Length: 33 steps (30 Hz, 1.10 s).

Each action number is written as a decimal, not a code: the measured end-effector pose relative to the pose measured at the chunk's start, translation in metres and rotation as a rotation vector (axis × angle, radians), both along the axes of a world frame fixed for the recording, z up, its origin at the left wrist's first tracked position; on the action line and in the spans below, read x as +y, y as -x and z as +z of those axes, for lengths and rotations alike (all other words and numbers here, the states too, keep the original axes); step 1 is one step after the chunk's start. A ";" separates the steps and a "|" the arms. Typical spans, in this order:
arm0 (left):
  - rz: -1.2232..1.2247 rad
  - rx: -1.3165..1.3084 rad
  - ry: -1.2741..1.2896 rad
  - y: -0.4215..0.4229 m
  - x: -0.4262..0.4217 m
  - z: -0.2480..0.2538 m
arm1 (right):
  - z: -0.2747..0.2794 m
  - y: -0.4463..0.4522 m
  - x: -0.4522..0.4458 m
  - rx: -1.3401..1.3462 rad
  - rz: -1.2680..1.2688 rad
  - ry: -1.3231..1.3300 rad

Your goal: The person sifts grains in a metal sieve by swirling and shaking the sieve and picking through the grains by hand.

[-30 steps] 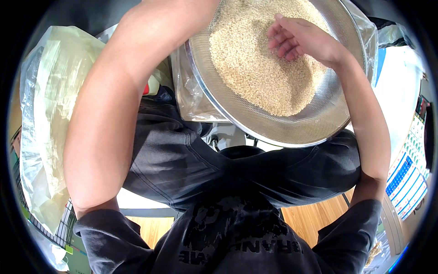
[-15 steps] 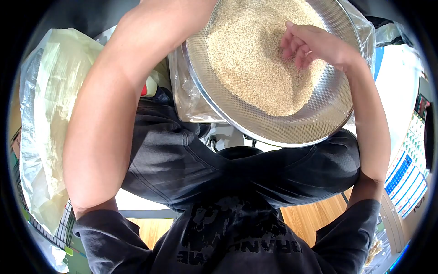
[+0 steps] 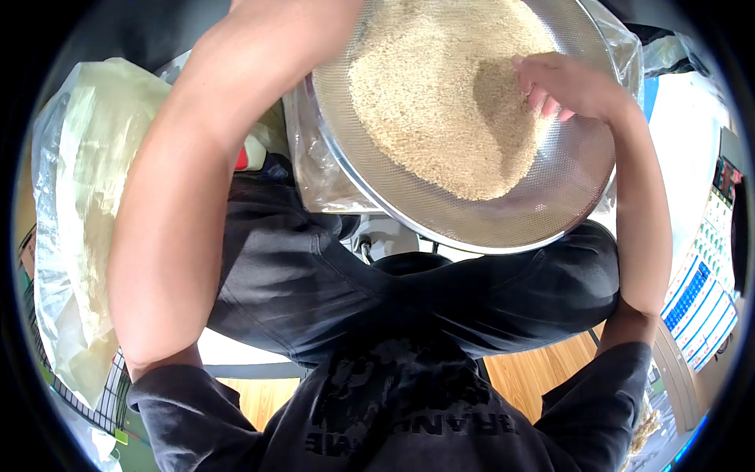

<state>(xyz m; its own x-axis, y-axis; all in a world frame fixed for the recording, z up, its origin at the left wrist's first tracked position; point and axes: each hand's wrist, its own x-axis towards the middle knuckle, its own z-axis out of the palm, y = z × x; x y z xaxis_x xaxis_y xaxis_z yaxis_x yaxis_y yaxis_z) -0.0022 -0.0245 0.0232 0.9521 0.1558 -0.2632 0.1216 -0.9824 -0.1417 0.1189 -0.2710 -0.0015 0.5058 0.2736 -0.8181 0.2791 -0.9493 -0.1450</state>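
A large round metal sieve (image 3: 464, 228) with a fine mesh wall is tilted in front of me. Inside it lies a heap of small pale tan grains (image 3: 425, 102), whose exact kind I cannot tell. My right hand (image 3: 568, 85) is over the right side of the heap, fingers loosely bent and apart, with nothing visible held. Whether the fingertips touch the grains is unclear. Across the sieve's upper left side reaches my left forearm, and the left hand lies beyond the top edge of the picture.
Clear plastic sheeting (image 3: 314, 173) sits under the sieve's left side. A pale translucent bag (image 3: 94, 157) stands at the far left beside a wire rack. The sieve's lower edge is over my thighs (image 3: 543, 279). On the right is a white surface (image 3: 684, 149).
My right hand has moved a little to the right over the heap. The sieve and grains have shifted slightly left, and so has my left forearm.
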 end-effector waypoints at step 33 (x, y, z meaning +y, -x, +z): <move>0.055 0.109 0.048 -0.005 0.003 0.007 | -0.014 0.071 -0.055 -0.297 0.241 -0.362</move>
<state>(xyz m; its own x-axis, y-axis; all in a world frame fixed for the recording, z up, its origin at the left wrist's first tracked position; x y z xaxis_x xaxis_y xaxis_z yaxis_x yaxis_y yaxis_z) 0.0033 -0.0216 0.0300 0.9078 0.1918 -0.3729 0.1620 -0.9806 -0.1101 0.0474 -0.3257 -0.0153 0.5893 0.6492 -0.4809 0.5621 -0.7570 -0.3332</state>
